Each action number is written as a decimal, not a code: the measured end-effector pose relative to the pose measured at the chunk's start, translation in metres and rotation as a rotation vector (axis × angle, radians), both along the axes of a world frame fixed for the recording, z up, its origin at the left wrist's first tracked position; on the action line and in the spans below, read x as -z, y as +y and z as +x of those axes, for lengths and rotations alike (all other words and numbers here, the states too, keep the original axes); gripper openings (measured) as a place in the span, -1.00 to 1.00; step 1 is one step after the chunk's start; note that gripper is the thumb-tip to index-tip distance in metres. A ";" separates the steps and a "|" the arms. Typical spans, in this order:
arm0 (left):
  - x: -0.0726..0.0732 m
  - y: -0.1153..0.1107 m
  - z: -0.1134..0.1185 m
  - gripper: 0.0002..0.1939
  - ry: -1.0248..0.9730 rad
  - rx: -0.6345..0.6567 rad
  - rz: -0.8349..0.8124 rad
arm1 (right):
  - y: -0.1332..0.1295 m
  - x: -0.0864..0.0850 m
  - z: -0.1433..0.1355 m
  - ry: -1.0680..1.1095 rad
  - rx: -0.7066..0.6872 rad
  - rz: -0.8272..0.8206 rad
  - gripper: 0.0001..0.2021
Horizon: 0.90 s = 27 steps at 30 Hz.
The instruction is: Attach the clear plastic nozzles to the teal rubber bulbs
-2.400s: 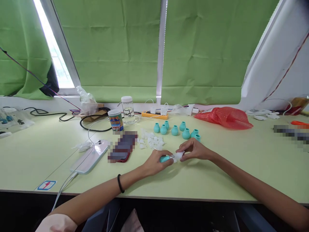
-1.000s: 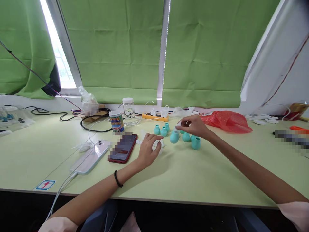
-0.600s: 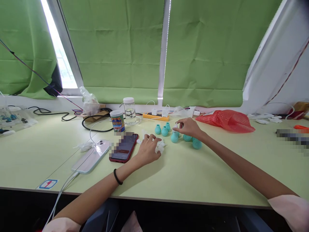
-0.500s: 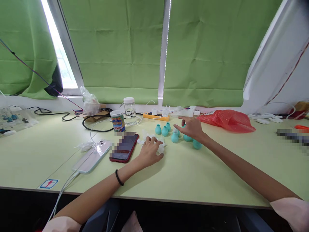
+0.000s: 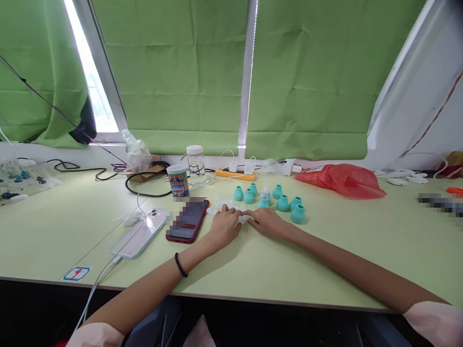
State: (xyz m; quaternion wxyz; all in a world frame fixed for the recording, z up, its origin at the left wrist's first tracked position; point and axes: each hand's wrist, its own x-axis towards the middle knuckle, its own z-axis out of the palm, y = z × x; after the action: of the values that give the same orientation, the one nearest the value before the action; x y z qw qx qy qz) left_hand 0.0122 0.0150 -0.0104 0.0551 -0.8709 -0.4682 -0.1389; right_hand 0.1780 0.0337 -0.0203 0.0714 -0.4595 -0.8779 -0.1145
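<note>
Translucent white plastic pieces lie in a loose pile in front of me. My left hand rests on the pile with its fingers bent down and close together; what sits under them is hidden. My right hand reaches in from the right, its fingertips brought together at a translucent white piece and against my left fingers. Behind my right hand stands a teal bulb-shaped pot with a translucent white tip on top. Several more teal pots stand upright around it, their round mouths uncovered.
Left of my hands lie a red-cased phone and a pale phone with a cable. Behind them stand a printed canister and a clear jar. An orange power strip and a red plastic bag lie farther back.
My right hand has come down and left from above the teal pots to my left hand, uncovering the pots behind it. My left hand stays at the pile, its fingers closer together.
</note>
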 end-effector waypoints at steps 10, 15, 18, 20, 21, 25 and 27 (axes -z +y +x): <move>0.007 0.003 0.002 -0.67 -0.030 -0.023 0.010 | -0.021 0.001 0.027 0.221 -0.108 0.050 -0.78; 0.014 0.007 0.001 -0.56 -0.058 0.002 -0.012 | -0.023 0.006 0.026 0.228 -0.070 0.004 -0.77; 0.009 0.008 -0.002 -0.53 -0.057 0.015 0.006 | -0.016 0.008 0.016 0.256 -0.018 0.017 -0.74; 0.004 0.008 -0.004 -0.53 -0.019 -0.002 0.029 | -0.013 0.007 0.010 0.284 -0.011 0.046 -0.73; 0.001 0.008 -0.005 -0.55 0.009 -0.018 0.039 | -0.012 0.007 0.007 0.298 -0.019 0.061 -0.73; -0.001 0.009 -0.008 -0.64 0.136 -0.057 0.022 | -0.011 0.006 0.002 0.373 -0.063 0.124 -0.73; -0.001 0.009 -0.009 -0.67 0.158 -0.045 0.004 | -0.011 0.007 0.003 0.444 -0.076 0.178 -0.71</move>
State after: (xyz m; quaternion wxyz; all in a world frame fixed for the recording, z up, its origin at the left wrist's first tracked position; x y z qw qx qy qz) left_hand 0.0028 0.0238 -0.0092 0.0968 -0.8684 -0.4814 -0.0692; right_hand 0.1806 0.0222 -0.0271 0.3071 -0.4317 -0.8439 -0.0848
